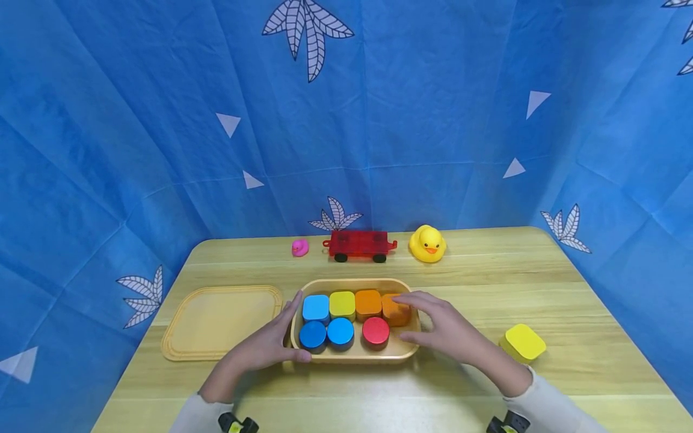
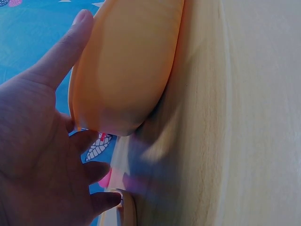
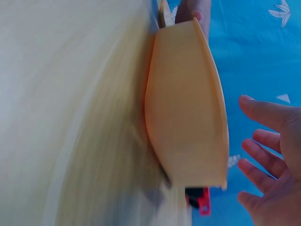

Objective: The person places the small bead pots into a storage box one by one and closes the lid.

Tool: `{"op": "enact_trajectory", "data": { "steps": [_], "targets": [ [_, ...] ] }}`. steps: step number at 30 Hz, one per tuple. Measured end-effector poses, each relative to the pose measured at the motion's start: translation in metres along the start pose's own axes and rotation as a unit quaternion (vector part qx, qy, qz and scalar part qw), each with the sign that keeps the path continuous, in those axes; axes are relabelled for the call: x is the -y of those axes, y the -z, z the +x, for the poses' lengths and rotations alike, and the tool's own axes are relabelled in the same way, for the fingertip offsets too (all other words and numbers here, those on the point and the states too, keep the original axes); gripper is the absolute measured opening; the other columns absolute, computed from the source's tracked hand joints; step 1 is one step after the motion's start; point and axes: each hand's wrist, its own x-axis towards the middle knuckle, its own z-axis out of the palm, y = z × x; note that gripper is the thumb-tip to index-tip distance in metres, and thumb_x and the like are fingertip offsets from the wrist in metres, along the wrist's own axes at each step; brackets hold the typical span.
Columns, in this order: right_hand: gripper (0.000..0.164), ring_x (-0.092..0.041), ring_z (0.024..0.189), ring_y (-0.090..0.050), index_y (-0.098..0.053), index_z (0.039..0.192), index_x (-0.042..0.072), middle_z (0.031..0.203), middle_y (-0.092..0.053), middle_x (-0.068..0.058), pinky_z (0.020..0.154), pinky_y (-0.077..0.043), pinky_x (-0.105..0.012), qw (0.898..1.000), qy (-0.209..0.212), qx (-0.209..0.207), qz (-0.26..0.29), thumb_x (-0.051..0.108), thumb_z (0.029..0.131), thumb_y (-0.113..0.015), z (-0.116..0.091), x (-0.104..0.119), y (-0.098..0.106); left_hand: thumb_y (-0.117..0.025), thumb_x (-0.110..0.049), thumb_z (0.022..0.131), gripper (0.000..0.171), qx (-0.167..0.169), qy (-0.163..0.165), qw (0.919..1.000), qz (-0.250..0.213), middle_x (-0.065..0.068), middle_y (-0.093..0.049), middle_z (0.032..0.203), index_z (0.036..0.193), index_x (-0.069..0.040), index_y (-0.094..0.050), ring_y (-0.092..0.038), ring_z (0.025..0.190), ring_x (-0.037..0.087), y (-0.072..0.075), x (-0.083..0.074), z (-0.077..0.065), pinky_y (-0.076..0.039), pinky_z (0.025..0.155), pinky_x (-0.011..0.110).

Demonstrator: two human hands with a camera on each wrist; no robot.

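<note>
A peach-coloured oblong box (image 1: 357, 358) holds light blue, yellow and orange rounded-square blocks in its far row. Two blue round blocks (image 1: 340, 334) and a red round block (image 1: 376, 332) stand in the near row. My left hand (image 1: 271, 340) holds the box's left end, thumb along the near rim and fingers around the end, as the left wrist view shows. Above the right end is my right hand (image 1: 441, 325), fingers spread, overlapping the rightmost orange block (image 1: 396, 314). In the right wrist view this hand (image 3: 277, 160) is apart from the box wall (image 3: 188, 108).
Left of the box lies a peach lid (image 1: 222, 322). A yellow block (image 1: 524, 343) sits at the right. Along the back stand a small pink duck (image 1: 300, 247), a red toy wagon (image 1: 360, 243) and a yellow duck (image 1: 428, 244), before a blue cloth (image 1: 422, 120).
</note>
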Motion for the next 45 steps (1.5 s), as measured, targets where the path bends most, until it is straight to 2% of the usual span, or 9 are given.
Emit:
{"op": "enact_trajectory", "data": {
  "steps": [6, 11, 16, 23, 27, 35, 40, 45],
  "targets": [
    [0.066, -0.036, 0.134, -0.056, -0.059, 0.145, 0.017, 0.146, -0.06, -0.007, 0.106, -0.047, -0.061, 0.999, -0.008, -0.05, -0.02, 0.023, 0.086, -0.086, -0.025, -0.013, 0.017, -0.081, -0.059, 0.082, 0.124, 0.001, 0.002, 1.0, -0.002, 0.009, -0.004, 0.174, 0.167, -0.031, 0.004, -0.002, 0.159, 0.04, -0.001, 0.0, 0.0, -0.024, 0.12, 0.066],
    [0.066, -0.043, 0.134, -0.054, -0.058, 0.146, 0.017, 0.147, -0.059, -0.014, 0.104, -0.046, -0.067, 0.996, -0.031, -0.079, -0.034, 0.025, 0.086, -0.086, -0.048, -0.023, 0.031, -0.081, -0.06, 0.082, 0.124, 0.002, 0.0, 1.0, 0.001, 0.008, -0.004, 0.174, 0.167, -0.031, 0.005, -0.002, 0.159, 0.04, -0.001, 0.0, 0.0, -0.024, 0.12, 0.065],
    [0.071, -0.048, 0.136, -0.049, -0.055, 0.148, 0.014, 0.15, -0.053, -0.02, 0.102, -0.043, -0.072, 0.99, -0.084, -0.095, -0.054, 0.027, 0.086, -0.086, -0.071, -0.036, 0.044, -0.08, -0.061, 0.082, 0.123, 0.001, 0.002, 1.0, 0.003, 0.009, -0.005, 0.174, 0.167, -0.031, 0.004, -0.003, 0.159, 0.041, -0.002, 0.0, 0.001, -0.025, 0.12, 0.066],
    [0.081, -0.057, 0.136, -0.041, -0.046, 0.154, 0.009, 0.153, -0.046, -0.026, 0.099, -0.038, -0.076, 0.977, -0.164, -0.112, -0.077, 0.034, 0.087, -0.084, -0.102, -0.057, 0.06, -0.081, -0.059, 0.082, 0.123, 0.004, 0.005, 1.0, 0.001, 0.009, -0.004, 0.174, 0.166, -0.035, 0.006, -0.004, 0.159, 0.041, -0.001, 0.0, 0.0, -0.026, 0.119, 0.067],
    [0.087, -0.06, 0.135, -0.039, -0.041, 0.156, 0.007, 0.155, -0.041, -0.03, 0.097, -0.037, -0.077, 0.97, -0.201, -0.109, -0.084, 0.038, 0.087, -0.084, -0.115, -0.069, 0.066, -0.081, -0.058, 0.082, 0.123, 0.003, 0.005, 1.0, 0.002, 0.009, -0.004, 0.174, 0.166, -0.035, 0.006, -0.005, 0.159, 0.041, -0.001, -0.001, -0.001, -0.026, 0.119, 0.066],
    [0.096, -0.062, 0.129, -0.042, -0.038, 0.154, -0.004, 0.147, -0.04, -0.04, 0.097, -0.04, -0.077, 0.963, -0.237, -0.069, -0.108, 0.044, 0.085, -0.084, -0.129, -0.087, 0.069, -0.082, -0.058, 0.082, 0.123, 0.001, 0.001, 1.0, 0.002, 0.009, -0.003, 0.174, 0.166, -0.033, 0.005, -0.004, 0.159, 0.04, 0.0, -0.002, -0.002, -0.025, 0.12, 0.066],
    [0.095, -0.063, 0.127, -0.043, -0.04, 0.151, -0.008, 0.146, -0.042, -0.042, 0.097, -0.041, -0.076, 0.96, -0.252, -0.059, -0.111, 0.046, 0.086, -0.083, -0.133, -0.092, 0.07, -0.081, -0.058, 0.082, 0.123, 0.001, -0.006, 1.0, 0.001, 0.009, -0.003, 0.174, 0.166, -0.033, 0.005, -0.004, 0.159, 0.04, 0.0, 0.0, -0.001, -0.026, 0.12, 0.065],
    [0.091, -0.064, 0.126, -0.045, -0.04, 0.152, -0.006, 0.147, -0.042, -0.041, 0.094, -0.044, -0.073, 0.958, -0.26, -0.056, -0.109, 0.047, 0.089, -0.08, -0.134, -0.093, 0.071, -0.08, -0.059, 0.082, 0.123, 0.0, -0.009, 1.0, 0.003, 0.008, -0.002, 0.174, 0.166, -0.033, 0.006, -0.004, 0.159, 0.04, 0.0, 0.001, -0.001, -0.026, 0.12, 0.065]
  ]
}}
